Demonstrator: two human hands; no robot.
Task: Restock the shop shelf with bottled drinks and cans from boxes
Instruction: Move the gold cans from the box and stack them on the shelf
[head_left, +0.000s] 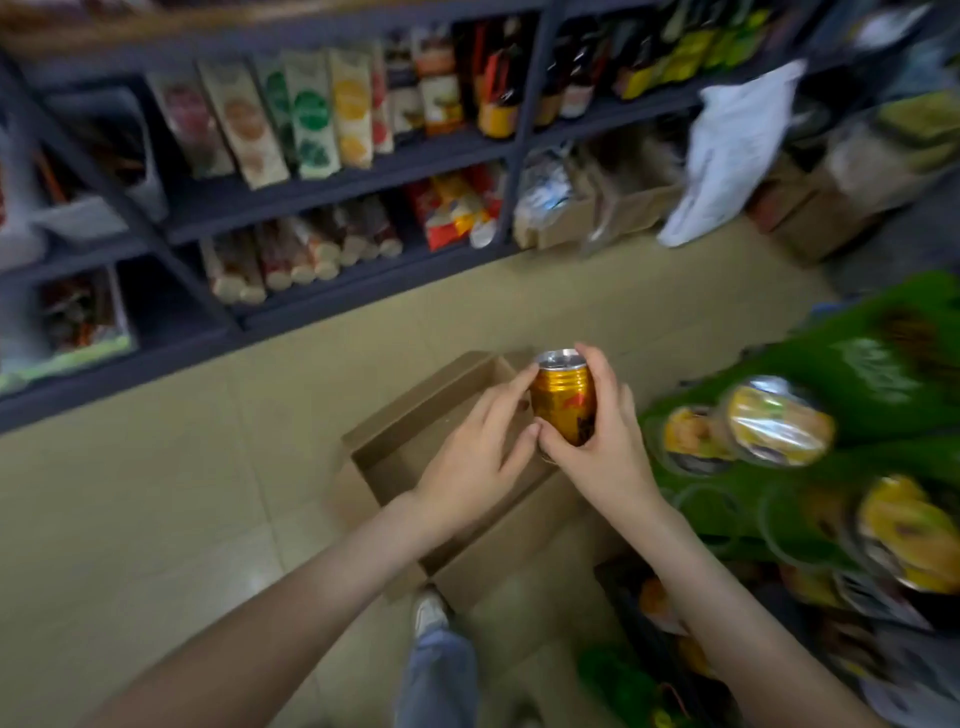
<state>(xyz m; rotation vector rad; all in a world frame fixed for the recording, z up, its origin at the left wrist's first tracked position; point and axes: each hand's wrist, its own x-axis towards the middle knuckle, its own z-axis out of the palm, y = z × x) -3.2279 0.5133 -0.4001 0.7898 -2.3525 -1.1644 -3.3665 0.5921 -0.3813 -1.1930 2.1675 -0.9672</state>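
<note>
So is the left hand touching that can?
Touching: the head view shows the left hand with forefinger and thumb on the can, which the right hand grips.

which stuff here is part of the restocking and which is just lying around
Job: gold can, right hand gripping it, left hand touching it, open cardboard box below.
Lying about: white plastic bag, green cup rack, snack packets.

There are 1 gold can (563, 402), 2 hands, left hand (478, 452) and right hand (605, 441), and 1 white bag (727, 150).
</note>
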